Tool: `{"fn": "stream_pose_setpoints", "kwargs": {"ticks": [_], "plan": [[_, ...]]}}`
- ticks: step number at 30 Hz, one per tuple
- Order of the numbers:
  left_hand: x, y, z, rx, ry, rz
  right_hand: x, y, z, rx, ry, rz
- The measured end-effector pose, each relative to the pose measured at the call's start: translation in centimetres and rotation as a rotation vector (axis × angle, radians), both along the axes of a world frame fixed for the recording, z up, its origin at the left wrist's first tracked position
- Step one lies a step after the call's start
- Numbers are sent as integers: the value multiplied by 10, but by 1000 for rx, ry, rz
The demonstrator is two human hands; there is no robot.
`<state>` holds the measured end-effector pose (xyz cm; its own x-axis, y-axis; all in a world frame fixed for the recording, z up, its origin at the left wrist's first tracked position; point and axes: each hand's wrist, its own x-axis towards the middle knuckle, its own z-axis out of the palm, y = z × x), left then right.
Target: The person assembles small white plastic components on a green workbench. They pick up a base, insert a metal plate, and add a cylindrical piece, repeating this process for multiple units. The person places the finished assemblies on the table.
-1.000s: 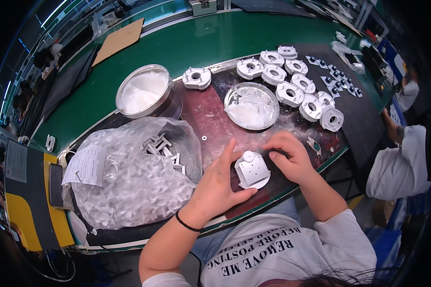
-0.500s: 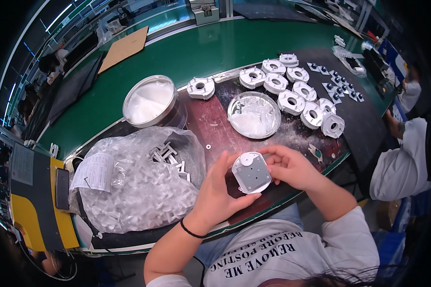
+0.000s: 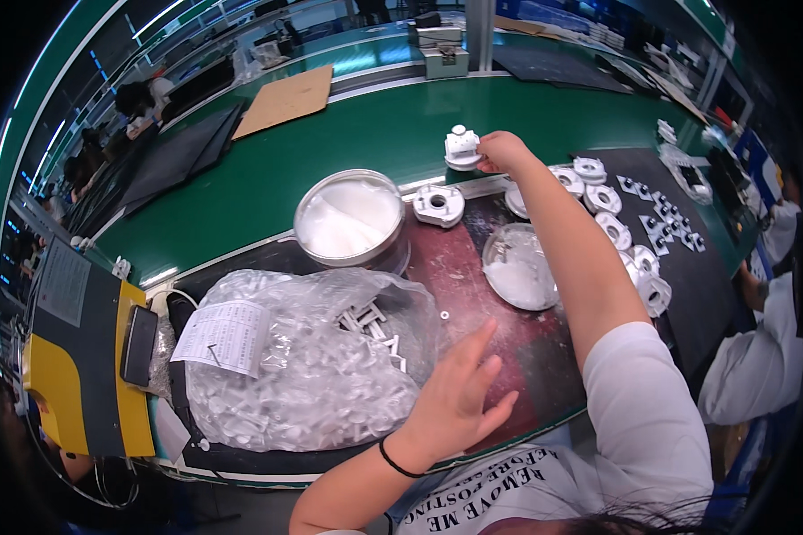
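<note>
My right hand [image 3: 505,152] is stretched far out over the green surface, its fingers closed on the edge of a white plastic gear housing [image 3: 461,153]. A small round piece stands on top of that housing. My left hand [image 3: 456,401] holds nothing, its fingers apart, above the near edge of the dark red mat [image 3: 451,267]. Beside it on the left lies a large clear plastic bag [image 3: 303,392] of small white plastic parts. Another white housing [image 3: 439,206] sits just nearer than my right hand. A small white ring [image 3: 445,315] rests on the mat.
A tub of white grease [image 3: 350,214] stands behind the bag; a shallow round dish [image 3: 519,267] lies under my right forearm. Several white housings [image 3: 612,231] and small black-and-white parts [image 3: 665,209] are on the right. A yellow-and-grey machine [image 3: 89,357] stands at left.
My right hand has carried the white gear housing away from my body to the far green surface. My left hand has let go of it. The view has shifted too.
</note>
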<state>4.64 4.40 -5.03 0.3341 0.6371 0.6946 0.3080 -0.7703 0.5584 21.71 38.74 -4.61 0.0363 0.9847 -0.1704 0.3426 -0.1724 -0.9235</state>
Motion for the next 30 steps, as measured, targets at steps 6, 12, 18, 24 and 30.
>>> {"fn": "stream_pose_setpoints", "kwargs": {"ticks": [6, 12, 18, 24, 30], "plan": [[-3, 2, -6, 27, 19, -5, -8, 18, -15, -114, 39, -56], [1, -4, -2, -26, 52, -30, 42, -31, 38, 167, -685, 252], [2, -3, -3, -40, 90, -45, 60, -94, 45, 104, -1015, 451], [-2, 5, -5, -32, 105, -15, 63, -104, 44, 248, -954, 408], [-7, 6, 2, -37, 83, 59, 47, -193, 74, 140, 164, 531]]}}
